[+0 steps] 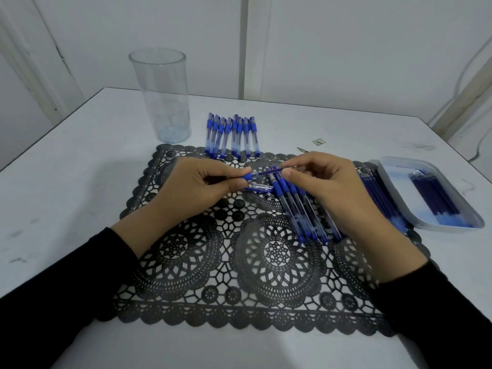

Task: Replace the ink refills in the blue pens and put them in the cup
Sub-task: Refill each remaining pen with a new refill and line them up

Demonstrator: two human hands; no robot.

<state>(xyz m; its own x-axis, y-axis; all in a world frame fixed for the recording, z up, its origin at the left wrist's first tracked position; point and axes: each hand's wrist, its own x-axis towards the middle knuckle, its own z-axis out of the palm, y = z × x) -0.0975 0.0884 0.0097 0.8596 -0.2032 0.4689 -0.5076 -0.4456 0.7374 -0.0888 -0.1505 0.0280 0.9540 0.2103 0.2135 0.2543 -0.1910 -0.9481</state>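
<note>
Pinching opposite ends of one blue pen (251,176), the left grip (210,182) and right grip (319,182) are both clamped on it above the black lace mat (186,262). A refill (274,170) seems half drawn from the barrel, though blur obscures this. More pens (300,209) are piled under the right grip; a row of pens (231,137) is laid at the mat's far edge. The cup (162,97) is seen upright on the desk (66,182), far left.

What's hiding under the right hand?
A pile of blue pens on the black mat. The right hand covers the pile's right side, so how many lie there cannot be told.
</note>
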